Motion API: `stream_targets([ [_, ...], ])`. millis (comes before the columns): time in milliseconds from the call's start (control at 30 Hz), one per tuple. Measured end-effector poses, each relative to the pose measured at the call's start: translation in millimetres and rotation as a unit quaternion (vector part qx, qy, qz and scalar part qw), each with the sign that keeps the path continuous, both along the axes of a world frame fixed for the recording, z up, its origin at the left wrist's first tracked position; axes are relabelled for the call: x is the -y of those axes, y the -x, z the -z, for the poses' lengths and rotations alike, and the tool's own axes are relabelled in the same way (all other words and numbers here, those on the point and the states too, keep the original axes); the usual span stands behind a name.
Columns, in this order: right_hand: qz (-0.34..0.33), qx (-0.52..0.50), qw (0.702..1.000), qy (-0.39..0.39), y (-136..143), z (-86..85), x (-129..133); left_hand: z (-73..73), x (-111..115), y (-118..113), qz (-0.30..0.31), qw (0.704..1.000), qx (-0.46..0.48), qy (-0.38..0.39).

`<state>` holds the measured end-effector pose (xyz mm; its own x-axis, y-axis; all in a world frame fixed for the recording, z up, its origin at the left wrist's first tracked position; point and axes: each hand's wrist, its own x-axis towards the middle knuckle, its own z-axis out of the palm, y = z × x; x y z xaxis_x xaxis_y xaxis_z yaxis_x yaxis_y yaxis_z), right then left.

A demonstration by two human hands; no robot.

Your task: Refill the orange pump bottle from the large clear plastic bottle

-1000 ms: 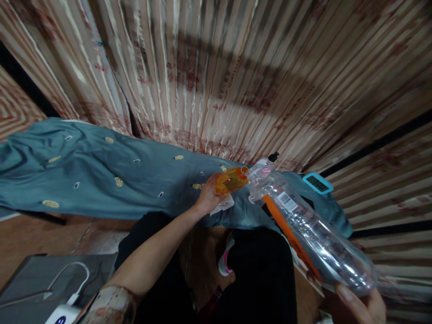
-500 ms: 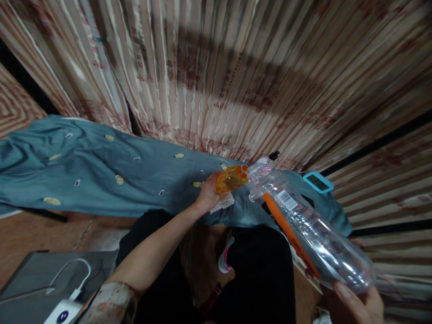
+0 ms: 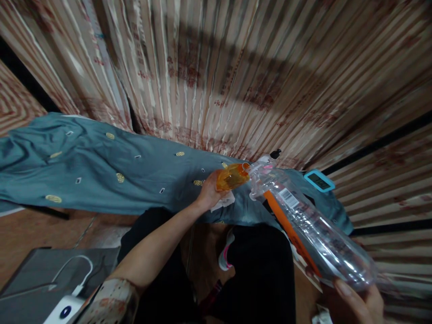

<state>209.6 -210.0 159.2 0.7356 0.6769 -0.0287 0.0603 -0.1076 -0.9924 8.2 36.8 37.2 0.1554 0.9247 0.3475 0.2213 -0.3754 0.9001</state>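
- Clear plastic bottle [image 3: 324,243] is held slantwise right of centre, its neck towards the middle of the frame and its broad base towards the lower right.
- Its base is gripped by the right hand [image 3: 366,301], with the thumb laid along the near side.
- A small amber bottle [image 3: 232,177] is gripped by the left hand [image 3: 209,193] near the centre, its ringed mouth turned to the clear neck. Whether the two touch cannot be told.
- Both bottles appear to be held in line, neck to neck; steadiness in both hands seems called for while the openings are so close.
- Transparent, glossy walls with bright streaks are shown by the larger bottle, along with a barcode [image 3: 289,198] and an orange band [image 3: 286,225]. No flow or liquid level can be made out in it.
- A white tissue [image 3: 223,201] is seen just below the amber bottle, on patterned teal cloth [image 3: 141,180].
- Beyond the clear neck, a black pump top [image 3: 275,154] is seen; a blue-framed digital clock [image 3: 320,181] is placed further right.
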Motion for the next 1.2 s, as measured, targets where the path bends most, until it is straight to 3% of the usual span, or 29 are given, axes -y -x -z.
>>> stream_targets([
  [467,0.006,0.004,0.999,-0.049,-8.3,9.5,-1.1,0.7,-1.2,-0.1,0.006,1.000,-0.004,0.001],
  [667,-0.012,0.012,1.000,-0.017,-4.3,2.5,0.9,1.9,-2.0,0.6,0.003,1.000,-0.015,-0.006],
  [867,0.015,0.007,0.997,-0.071,-9.7,8.2,-3.5,0.8,-0.3,-0.1,-0.002,1.000,-0.015,-0.001],
  [1200,0.006,0.011,1.000,-0.028,4.4,-5.2,-2.8,-3.8,-0.1,1.5,0.009,1.000,-0.017,-0.006],
])
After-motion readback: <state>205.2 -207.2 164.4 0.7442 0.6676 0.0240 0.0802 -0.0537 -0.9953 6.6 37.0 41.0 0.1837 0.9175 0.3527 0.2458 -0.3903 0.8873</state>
